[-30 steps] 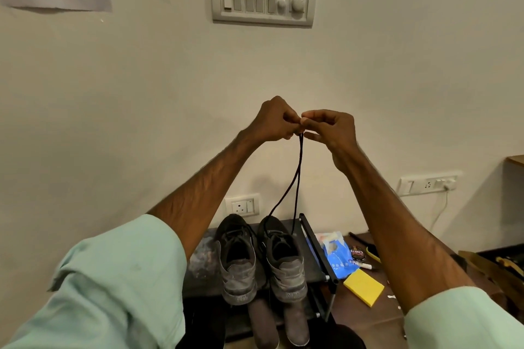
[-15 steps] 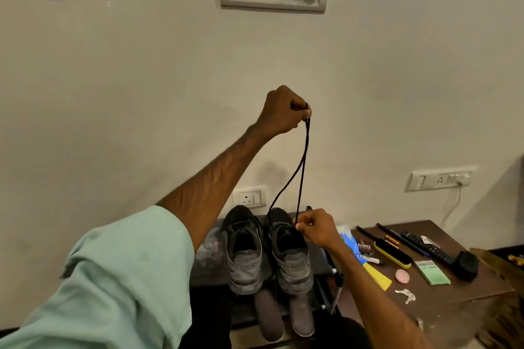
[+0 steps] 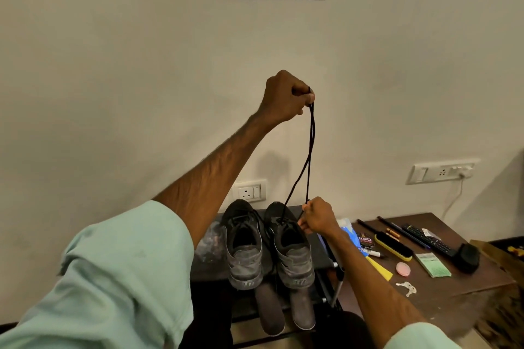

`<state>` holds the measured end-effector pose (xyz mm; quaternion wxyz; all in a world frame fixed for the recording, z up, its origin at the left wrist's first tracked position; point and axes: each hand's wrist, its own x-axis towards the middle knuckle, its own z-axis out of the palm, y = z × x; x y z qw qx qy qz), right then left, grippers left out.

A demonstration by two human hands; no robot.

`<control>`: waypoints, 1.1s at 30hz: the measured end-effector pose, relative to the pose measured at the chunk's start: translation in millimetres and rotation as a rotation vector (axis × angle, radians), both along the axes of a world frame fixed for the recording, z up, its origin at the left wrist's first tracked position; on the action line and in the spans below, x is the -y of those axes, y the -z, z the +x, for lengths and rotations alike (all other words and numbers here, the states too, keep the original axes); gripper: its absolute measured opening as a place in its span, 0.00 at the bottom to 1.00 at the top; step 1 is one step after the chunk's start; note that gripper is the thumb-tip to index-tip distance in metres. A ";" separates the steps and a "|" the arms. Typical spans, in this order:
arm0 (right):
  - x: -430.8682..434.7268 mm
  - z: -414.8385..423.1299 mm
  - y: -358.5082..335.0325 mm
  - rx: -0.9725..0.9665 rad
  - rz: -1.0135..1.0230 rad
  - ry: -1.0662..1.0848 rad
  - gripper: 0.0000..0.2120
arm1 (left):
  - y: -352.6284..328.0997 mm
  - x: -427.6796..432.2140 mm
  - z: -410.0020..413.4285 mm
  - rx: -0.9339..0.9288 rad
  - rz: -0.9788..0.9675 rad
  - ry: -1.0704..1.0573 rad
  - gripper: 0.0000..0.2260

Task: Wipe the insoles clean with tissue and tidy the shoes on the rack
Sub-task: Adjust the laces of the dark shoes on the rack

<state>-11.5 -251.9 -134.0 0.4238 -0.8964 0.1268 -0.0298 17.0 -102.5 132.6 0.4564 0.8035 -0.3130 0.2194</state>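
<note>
Two dark grey shoes stand side by side on the black rack [image 3: 317, 262], the left shoe [image 3: 243, 246] and the right shoe [image 3: 289, 249]. Two grey insoles [image 3: 269, 310] lie on the shelf below them. My left hand [image 3: 286, 98] is raised high and pinches the ends of the black lace [image 3: 310, 150], which runs down to the right shoe. My right hand [image 3: 316, 217] grips the same lace low down, just above that shoe's tongue.
A brown table [image 3: 453, 283] to the right carries a blue packet [image 3: 350, 232], a polish tin [image 3: 365, 239], a yellow-backed brush [image 3: 392, 246], a yellow cloth [image 3: 380, 268], a remote [image 3: 428, 239], keys [image 3: 407, 287] and a green packet [image 3: 432, 263]. The wall is close behind.
My right hand let go of the lace ends beside my left hand, dropped and gripped the lace near the shoe. The view tilted down and right, showing more of the table.
</note>
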 end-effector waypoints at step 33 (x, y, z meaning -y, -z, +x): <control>-40.0 -26.3 -236.9 0.687 0.302 -0.207 0.11 | -44.8 -40.7 -4.6 0.111 0.267 0.112 0.05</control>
